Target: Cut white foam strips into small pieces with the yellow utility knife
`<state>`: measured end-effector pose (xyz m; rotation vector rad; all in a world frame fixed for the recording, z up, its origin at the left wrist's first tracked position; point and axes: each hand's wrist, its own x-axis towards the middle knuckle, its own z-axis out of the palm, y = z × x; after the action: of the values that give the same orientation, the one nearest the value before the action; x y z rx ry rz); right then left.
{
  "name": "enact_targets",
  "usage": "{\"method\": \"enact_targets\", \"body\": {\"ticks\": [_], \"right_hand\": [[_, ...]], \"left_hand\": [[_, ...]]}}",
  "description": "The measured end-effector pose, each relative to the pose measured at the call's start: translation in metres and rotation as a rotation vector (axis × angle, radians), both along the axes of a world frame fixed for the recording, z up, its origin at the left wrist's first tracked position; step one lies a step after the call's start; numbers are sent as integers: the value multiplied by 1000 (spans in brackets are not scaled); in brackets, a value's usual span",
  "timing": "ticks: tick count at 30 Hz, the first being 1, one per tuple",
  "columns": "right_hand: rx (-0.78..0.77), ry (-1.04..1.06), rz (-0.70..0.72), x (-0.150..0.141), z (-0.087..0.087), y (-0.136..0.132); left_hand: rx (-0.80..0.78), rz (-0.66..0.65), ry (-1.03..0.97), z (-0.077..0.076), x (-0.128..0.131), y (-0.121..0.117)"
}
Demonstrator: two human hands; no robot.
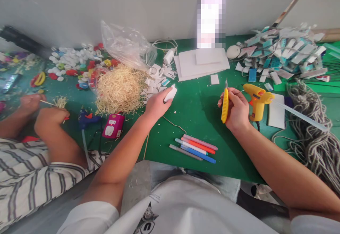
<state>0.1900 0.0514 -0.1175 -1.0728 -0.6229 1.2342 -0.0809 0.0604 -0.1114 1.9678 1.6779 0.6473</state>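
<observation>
My left hand is closed on a small white foam piece, beside a heap of white foam scraps. In my right hand is a yellow utility knife, held upright with its blade pointing away from me. A yellow glue gun with a long clear glue stick lies just right of that hand. Between my hands and nearer to me, several felt-tip pens lie side by side on the green table. A small white square rests beyond the knife.
White foam sheets are stacked at the back. Straw-like shavings and a purple power socket lie left. Cut foam pieces and grey yarn fill the right. A co-worker's hands work at far left, near a blue glue gun.
</observation>
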Motion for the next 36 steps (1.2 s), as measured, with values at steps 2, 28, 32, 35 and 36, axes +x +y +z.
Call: {"method": "enact_targets", "body": {"ticks": [2,28,32,35,36], "right_hand": [[1,-2,-5,0,1,0],[-27,2,-8,0,4,0],[-31,-6,-3,0,5,-1],[-30,-8,-8,0,5,-1],[-29,-8,-10,0,5,0]], "left_hand": [[-13,-39,-39,0,15,13],[-95,-115,-166,7,90,28],[-79,-167,-62,2,111,34],[-70,-119,17,2,96,34],[-71,-103,39,2,85,32]]}}
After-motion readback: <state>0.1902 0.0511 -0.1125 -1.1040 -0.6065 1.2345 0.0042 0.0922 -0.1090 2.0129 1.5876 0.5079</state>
